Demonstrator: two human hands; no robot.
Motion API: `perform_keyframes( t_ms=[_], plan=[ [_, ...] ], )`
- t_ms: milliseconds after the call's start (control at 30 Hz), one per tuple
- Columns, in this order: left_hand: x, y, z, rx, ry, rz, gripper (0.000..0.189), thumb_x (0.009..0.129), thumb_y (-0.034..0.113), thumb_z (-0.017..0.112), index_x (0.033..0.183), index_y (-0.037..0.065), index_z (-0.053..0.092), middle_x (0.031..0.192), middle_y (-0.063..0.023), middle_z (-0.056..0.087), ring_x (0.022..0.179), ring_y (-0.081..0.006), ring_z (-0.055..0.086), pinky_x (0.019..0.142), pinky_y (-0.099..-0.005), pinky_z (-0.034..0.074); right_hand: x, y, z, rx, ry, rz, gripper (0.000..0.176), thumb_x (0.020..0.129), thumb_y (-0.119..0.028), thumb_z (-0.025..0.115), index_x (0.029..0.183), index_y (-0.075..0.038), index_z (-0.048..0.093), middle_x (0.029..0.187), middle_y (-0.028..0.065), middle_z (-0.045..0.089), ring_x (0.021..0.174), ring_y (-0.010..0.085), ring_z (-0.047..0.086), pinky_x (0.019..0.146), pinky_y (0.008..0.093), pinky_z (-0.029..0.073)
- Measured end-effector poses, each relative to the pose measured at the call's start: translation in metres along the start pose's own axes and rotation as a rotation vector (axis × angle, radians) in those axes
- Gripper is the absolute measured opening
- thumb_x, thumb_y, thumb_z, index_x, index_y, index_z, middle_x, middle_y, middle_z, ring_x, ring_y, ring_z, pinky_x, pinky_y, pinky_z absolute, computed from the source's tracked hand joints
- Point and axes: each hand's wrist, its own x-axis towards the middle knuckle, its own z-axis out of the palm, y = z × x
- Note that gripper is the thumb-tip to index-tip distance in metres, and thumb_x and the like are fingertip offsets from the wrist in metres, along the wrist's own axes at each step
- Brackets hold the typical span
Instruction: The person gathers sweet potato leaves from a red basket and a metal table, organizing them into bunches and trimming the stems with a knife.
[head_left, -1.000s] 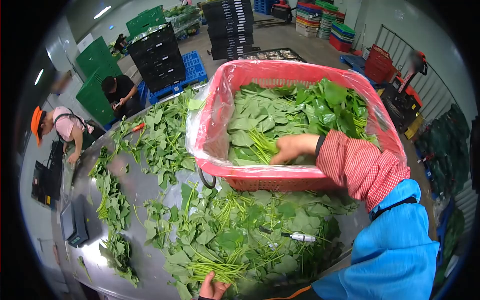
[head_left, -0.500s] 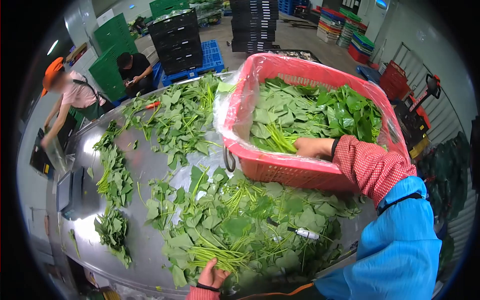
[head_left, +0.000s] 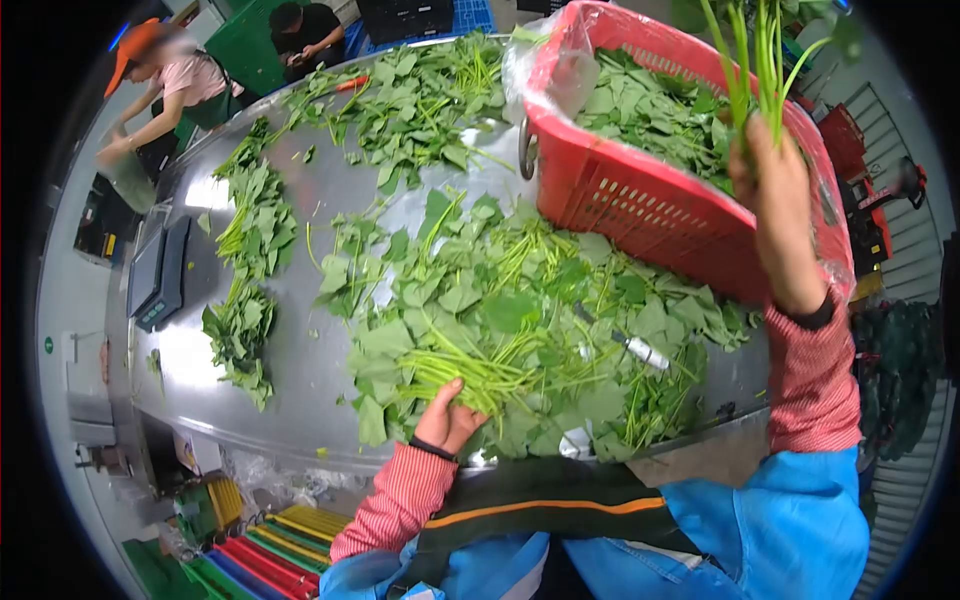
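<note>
My right hand is raised over the right side of the red crate, closed around a bunch of long-stemmed leafy greens. Its stems point up, and part of its leaves is cut off by the view's edge. Leafy greens fill the plastic-lined crate. My left hand is at the table's near edge, its fingers wrapped under a bundle of green stems on the large pile of loose greens. A white-handled tool rests on that pile, partly covered by leaves.
The metal table carries a row of leafy bunches at left and another heap behind. A dark scale-like device stands at the left edge. One person works at far left; another sits behind.
My right hand has lifted out of the crate with a bunch of greens. The view has tilted down. My left hand stays at the stem bundle.
</note>
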Motion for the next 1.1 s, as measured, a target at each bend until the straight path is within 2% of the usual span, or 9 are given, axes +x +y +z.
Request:
perform_keyframes(
  t_ms=[133,233,300,467,633,733,867,1033,1100],
  plan=[
    [-0.002,0.000,0.000,0.015,-0.040,-0.047,0.035,0.094,0.026,0.055,0.124,0.011,0.050,0.126,-0.0099,0.058,0.115,-0.0283,0.057,0.096,-0.0441,0.045,-0.102,0.059,0.072,-0.078,-0.352,-0.013,0.028,0.096,-0.030,0.053,0.098,-0.004,0.061,0.074,0.0015,0.058,0.066,0.0152,0.053,0.060,0.0315,0.045],
    [-0.006,0.005,0.009,0.071,-0.047,-0.077,0.035,0.094,0.025,0.057,0.124,0.008,0.050,0.123,-0.0084,0.060,0.113,-0.0240,0.057,0.097,-0.0404,0.045,-0.161,0.072,0.133,-0.519,-0.703,0.209,0.046,0.087,-0.049,0.060,0.096,-0.003,0.061,0.081,0.0175,0.065,0.074,0.0305,0.064,0.066,0.0401,0.050],
    [-0.002,0.004,-0.001,0.137,-0.047,-0.069,0.036,0.096,0.023,0.053,0.127,0.008,0.048,0.122,-0.0098,0.060,0.111,-0.0245,0.059,0.093,-0.0403,0.050,-0.191,0.084,0.159,-0.784,-0.870,0.094,0.065,0.075,-0.063,0.065,0.093,-0.001,0.061,0.082,0.0188,0.066,0.077,0.0351,0.065,0.068,0.0421,0.051],
    [-0.010,0.009,0.018,0.306,-0.035,0.138,0.035,0.094,0.015,0.057,0.126,0.003,0.050,0.119,-0.0095,0.060,0.104,-0.0196,0.061,0.084,-0.0331,0.053,-0.213,0.086,0.175,-0.889,-0.735,-0.266,0.073,0.063,-0.060,0.075,0.091,0.005,0.055,0.085,0.0237,0.064,0.085,0.0341,0.065,0.072,0.0418,0.051],
    [-0.029,0.039,0.055,0.739,-0.024,0.483,0.038,0.094,0.020,0.060,0.125,0.000,0.052,0.115,-0.0061,0.061,0.104,-0.0156,0.057,0.092,-0.0297,0.045,-0.210,0.070,0.189,-0.429,-0.684,0.076,0.062,0.068,-0.029,0.078,0.109,0.005,0.046,0.088,0.0209,0.064,0.081,0.0305,0.066,0.070,0.0386,0.053],
    [-0.022,0.044,0.025,0.612,-0.124,0.323,0.051,0.100,0.028,0.047,0.141,0.001,0.034,0.131,-0.0106,0.049,0.113,-0.0214,0.053,0.099,-0.0359,0.042,-0.215,0.100,0.194,0.183,-0.494,0.141,0.046,0.076,-0.019,0.069,0.112,0.002,0.049,0.091,0.0118,0.064,0.079,0.0226,0.065,0.064,0.0364,0.053],
    [-0.025,0.042,0.010,0.447,-0.084,0.313,0.056,0.102,0.032,0.040,0.148,0.003,0.023,0.138,-0.0121,0.042,0.119,-0.0241,0.051,0.101,-0.0370,0.042,-0.228,0.111,0.174,0.624,-0.400,0.858,0.026,0.086,-0.020,0.057,0.106,-0.003,0.055,0.092,0.0066,0.063,0.073,0.0133,0.062,0.060,0.0313,0.051],
    [-0.029,0.012,0.009,1.212,0.010,0.815,0.048,0.100,0.018,0.039,0.144,0.000,0.031,0.143,-0.0204,0.041,0.134,-0.0291,0.037,0.110,-0.0345,0.028,-0.256,0.128,0.177,0.723,-0.446,1.051,0.023,0.090,-0.031,0.054,0.102,-0.012,0.058,0.089,-0.0014,0.061,0.074,0.0110,0.059,0.060,0.0266,0.045],
    [-0.036,0.003,0.021,1.438,-0.024,0.797,0.052,0.093,0.004,0.045,0.143,-0.002,0.032,0.136,-0.0262,0.042,0.127,-0.0384,0.042,0.105,-0.0385,0.034,-0.253,0.111,0.178,0.718,-0.443,1.054,0.024,0.090,-0.034,0.055,0.104,-0.014,0.058,0.089,-0.0026,0.060,0.077,0.0103,0.058,0.065,0.0283,0.045]
  ],
)
